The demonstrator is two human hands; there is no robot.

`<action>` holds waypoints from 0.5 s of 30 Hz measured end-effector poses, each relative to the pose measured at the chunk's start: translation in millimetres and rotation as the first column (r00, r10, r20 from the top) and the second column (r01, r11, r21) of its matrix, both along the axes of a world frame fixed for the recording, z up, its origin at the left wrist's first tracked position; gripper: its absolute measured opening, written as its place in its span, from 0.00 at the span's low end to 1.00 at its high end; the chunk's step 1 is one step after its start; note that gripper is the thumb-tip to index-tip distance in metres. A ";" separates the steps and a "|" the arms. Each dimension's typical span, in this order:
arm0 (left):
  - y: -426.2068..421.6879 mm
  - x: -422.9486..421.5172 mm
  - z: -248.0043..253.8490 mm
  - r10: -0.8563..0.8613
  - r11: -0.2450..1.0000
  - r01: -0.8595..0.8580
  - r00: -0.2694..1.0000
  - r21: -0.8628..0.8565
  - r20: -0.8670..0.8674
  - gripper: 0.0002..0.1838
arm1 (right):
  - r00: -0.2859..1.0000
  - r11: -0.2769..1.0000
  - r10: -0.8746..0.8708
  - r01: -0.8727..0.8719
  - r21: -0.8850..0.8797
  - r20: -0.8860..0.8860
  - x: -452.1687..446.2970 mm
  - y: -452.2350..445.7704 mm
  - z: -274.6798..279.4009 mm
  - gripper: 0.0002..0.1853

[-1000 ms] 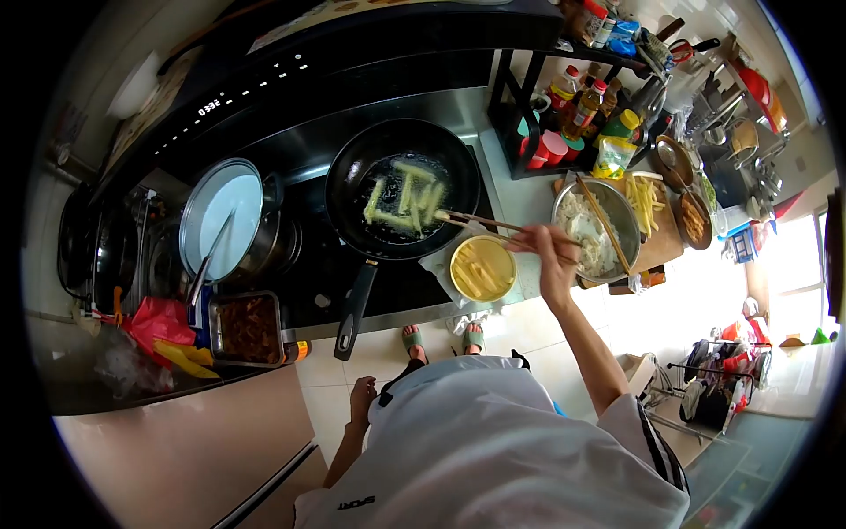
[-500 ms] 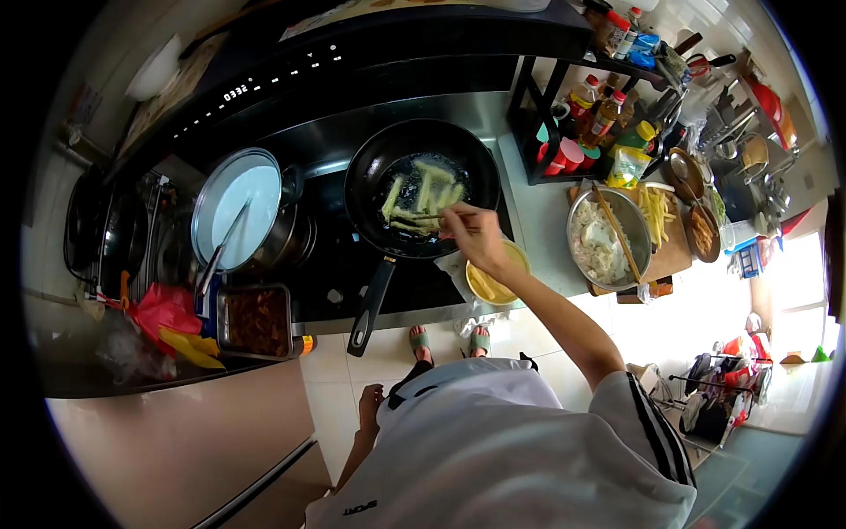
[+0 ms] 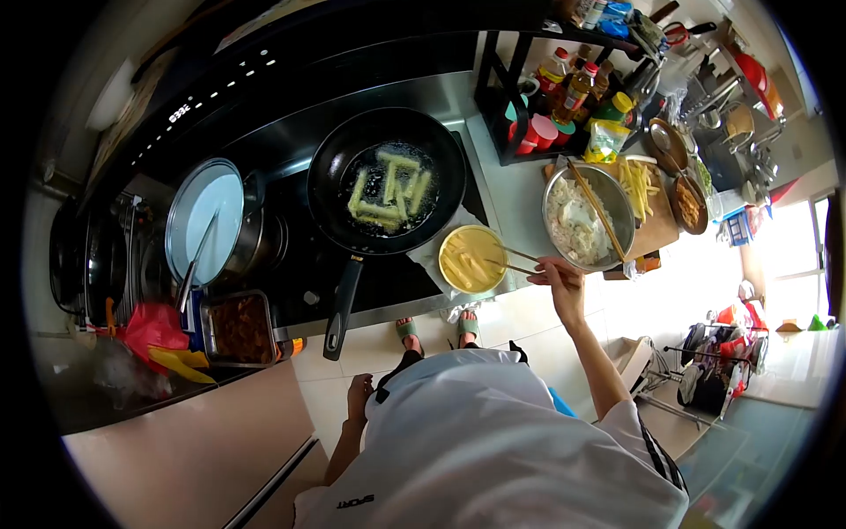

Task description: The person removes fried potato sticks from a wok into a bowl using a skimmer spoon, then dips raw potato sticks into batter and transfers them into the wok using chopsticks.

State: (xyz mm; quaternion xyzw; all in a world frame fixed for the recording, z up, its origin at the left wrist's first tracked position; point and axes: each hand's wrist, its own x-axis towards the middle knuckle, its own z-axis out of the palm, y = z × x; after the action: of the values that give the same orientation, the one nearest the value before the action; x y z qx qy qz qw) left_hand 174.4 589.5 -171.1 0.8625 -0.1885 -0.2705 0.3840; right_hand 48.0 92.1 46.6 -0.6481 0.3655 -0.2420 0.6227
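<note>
My right hand (image 3: 560, 271) is closed around a pair of thin chopsticks (image 3: 518, 267). Their tips reach into a round bowl of yellow batter (image 3: 471, 275), where pale strips lie coated. Left of and beyond the bowl, a black frying pan (image 3: 330, 189) sits on the stove, with several battered strips (image 3: 419, 189) frying in bubbling oil. Its handle (image 3: 342, 309) points toward me. My left hand (image 3: 359, 397) hangs low beside my body, away from the counter; its fingers are too dark and small to read, and no object shows in it.
A metal bowl (image 3: 627, 207) of white shredded food has wooden chopsticks (image 3: 595, 209) across it. Pale cut strips (image 3: 634, 189) lie on a cutting board (image 3: 656, 231). A pot (image 3: 176, 229) with a ladle and a tray of brown food (image 3: 238, 328) stand left. Bottles (image 3: 577, 93) fill a black rack.
My right hand has drawn back from the pan to the right, and the chopsticks have gone from the frying strips to the batter bowl. The camera view has shifted somewhat.
</note>
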 end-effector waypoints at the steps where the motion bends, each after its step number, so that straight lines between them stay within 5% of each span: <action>1: -3.0 3.3 1.4 -0.022 0.999 0.021 1.000 0.033 0.022 0.10 | 0.999 0.998 -0.029 0.027 0.060 0.030 0.1 -3.2 -12.4 0.12; 6: -6.4 6.9 2.4 -0.012 0.998 0.010 0.999 0.056 0.034 0.11 | 0.980 0.943 -0.140 0.088 0.320 0.142 20.9 -21.6 -53.4 0.16; 10: 8.3 2.6 -16.7 0.043 0.997 -0.041 0.999 0.061 -0.033 0.12 | 0.994 0.895 -0.093 0.056 0.443 0.063 46.3 -32.9 -79.0 0.16; 15: 20.0 -10.5 -27.0 0.132 0.989 -0.132 0.991 0.073 -0.004 0.12 | 0.983 0.946 -0.086 0.031 0.322 0.161 62.5 -35.9 -82.9 0.18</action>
State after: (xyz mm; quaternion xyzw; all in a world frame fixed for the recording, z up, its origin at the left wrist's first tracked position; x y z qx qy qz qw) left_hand 163.9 609.5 -198.1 0.8852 -0.1192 -0.2551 0.3702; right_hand 110.5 56.2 -36.3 -0.5047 0.3636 -0.2536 0.7408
